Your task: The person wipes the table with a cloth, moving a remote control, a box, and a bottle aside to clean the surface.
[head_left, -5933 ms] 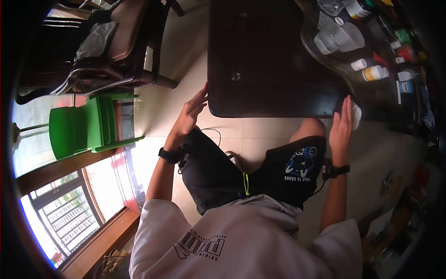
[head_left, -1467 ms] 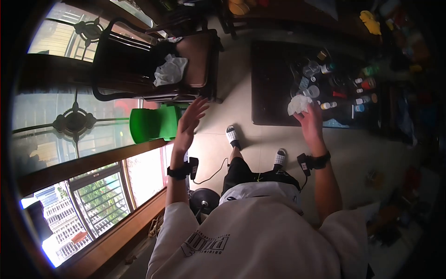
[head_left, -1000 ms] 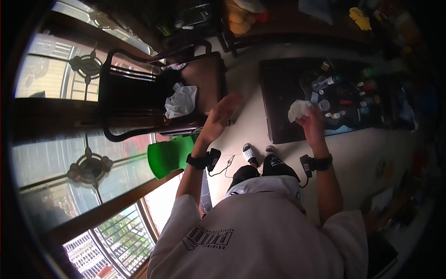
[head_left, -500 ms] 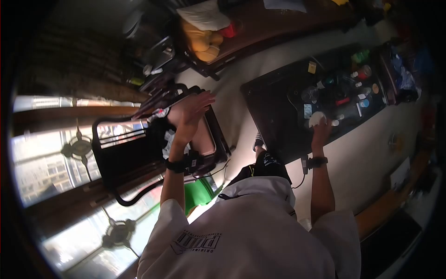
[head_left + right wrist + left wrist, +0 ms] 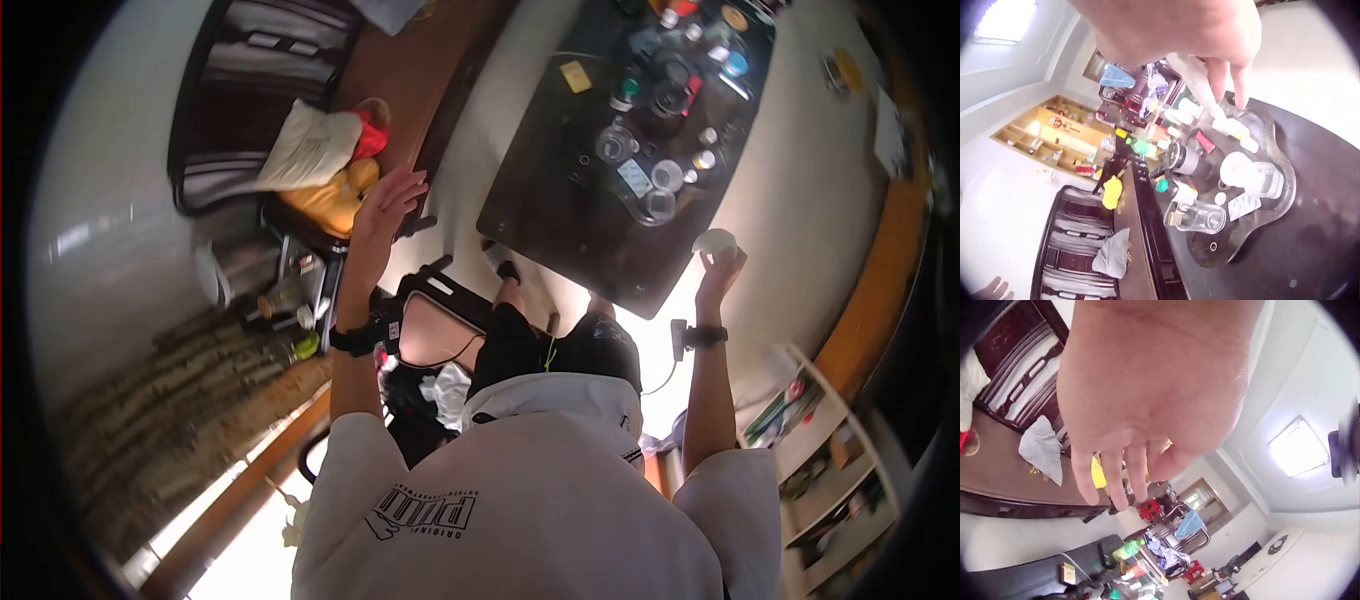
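Note:
My right hand [image 5: 723, 272] pinches a crumpled white tissue or cloth [image 5: 714, 240], just off the table's right edge in the head view. In the right wrist view, part of this white wad [image 5: 1196, 78] hangs below the fingers. My left hand [image 5: 386, 204] is raised with its fingers extended and nothing in it. The left wrist view shows its palm [image 5: 1154, 387] with the fingers spread. A dark table [image 5: 535, 200] stands ahead, with a clear cup [image 5: 615, 145], a pill blister pack [image 5: 634, 178] and small white bottles [image 5: 704, 160] on it.
On the left, a wooden bench [image 5: 410, 70] carries a white pillow [image 5: 312, 145] and a yellow plush thing [image 5: 325, 205]. A chair seat [image 5: 432, 330] is close by my left leg. At lower right is an open shelf [image 5: 825, 425].
At first I sat with both hands at the table's edges; now I stand, turned left toward the bench. The right hand has lifted the white wad off the table, and the left hand has risen.

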A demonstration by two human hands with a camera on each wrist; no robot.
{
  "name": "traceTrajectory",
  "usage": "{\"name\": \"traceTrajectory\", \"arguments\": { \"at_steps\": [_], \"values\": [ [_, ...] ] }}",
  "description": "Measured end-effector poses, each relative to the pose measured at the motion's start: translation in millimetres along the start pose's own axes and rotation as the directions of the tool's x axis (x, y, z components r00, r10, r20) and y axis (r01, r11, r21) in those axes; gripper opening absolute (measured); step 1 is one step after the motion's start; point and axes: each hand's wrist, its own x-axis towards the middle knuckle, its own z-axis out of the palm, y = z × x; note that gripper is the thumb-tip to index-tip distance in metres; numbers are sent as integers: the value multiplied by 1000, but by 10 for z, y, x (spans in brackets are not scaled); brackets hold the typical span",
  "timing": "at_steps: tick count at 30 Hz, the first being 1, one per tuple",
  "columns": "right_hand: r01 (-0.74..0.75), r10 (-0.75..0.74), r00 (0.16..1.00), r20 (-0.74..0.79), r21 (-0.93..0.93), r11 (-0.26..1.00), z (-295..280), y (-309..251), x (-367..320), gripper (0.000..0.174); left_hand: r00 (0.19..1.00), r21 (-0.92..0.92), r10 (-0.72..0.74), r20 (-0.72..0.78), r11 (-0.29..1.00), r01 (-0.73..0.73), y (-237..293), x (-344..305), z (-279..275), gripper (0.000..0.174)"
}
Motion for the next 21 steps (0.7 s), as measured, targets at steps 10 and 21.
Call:
{"name": "traceTrajectory", "arguments": {
  "at_steps": [10, 21],
  "values": [
    [-14, 2, 931, -365, -31, 999, 92, 691, -1068, 34, 923, 47, -24, 383, 999, 6, -662, 1086, -247, 49],
    [-81, -111, 889, -445, -392, 916, 664, 1786, -1264, 40, 909, 152, -121, 399, 986, 65, -2365, 1117, -630, 49]
  ]
}}
